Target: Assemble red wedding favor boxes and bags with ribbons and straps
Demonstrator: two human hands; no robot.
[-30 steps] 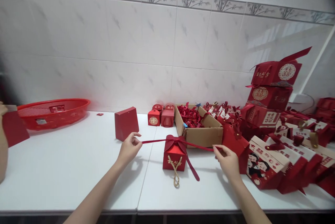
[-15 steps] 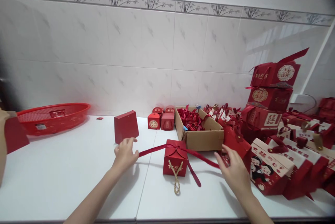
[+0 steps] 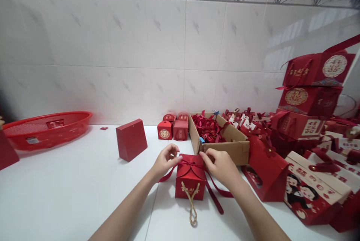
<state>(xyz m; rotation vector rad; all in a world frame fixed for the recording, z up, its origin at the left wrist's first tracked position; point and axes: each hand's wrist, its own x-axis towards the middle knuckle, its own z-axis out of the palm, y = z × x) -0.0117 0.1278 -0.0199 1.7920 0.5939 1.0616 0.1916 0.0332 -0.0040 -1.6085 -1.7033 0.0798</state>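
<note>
A red gift box point(image 3: 190, 186) stands upright in front of me, with a gold rope loop point(image 3: 192, 211) hanging down its front. Dark red ribbon point(image 3: 216, 196) crosses its top in a knot, and its tails fall to both sides. At the top left edge of the box, my left hand point(image 3: 167, 162) pinches the ribbon between thumb and fingers. My right hand point(image 3: 219, 166) is at the top right edge, its fingers bent in and closed by the ribbon; what its fingertips hold is hidden.
Behind the box is a cardboard carton point(image 3: 230, 150) of red ribbons. Small red boxes point(image 3: 180, 130) stand beside it. A plain red box point(image 3: 131, 139) and a red basket point(image 3: 50, 134) are left. Stacked boxes point(image 3: 309, 100) and gift bags point(image 3: 315, 192) crowd the right.
Both hands have moved inward from the outstretched ribbon ends to the top of the box. The ribbon now hangs slack at both sides. The camera view has shifted slightly.
</note>
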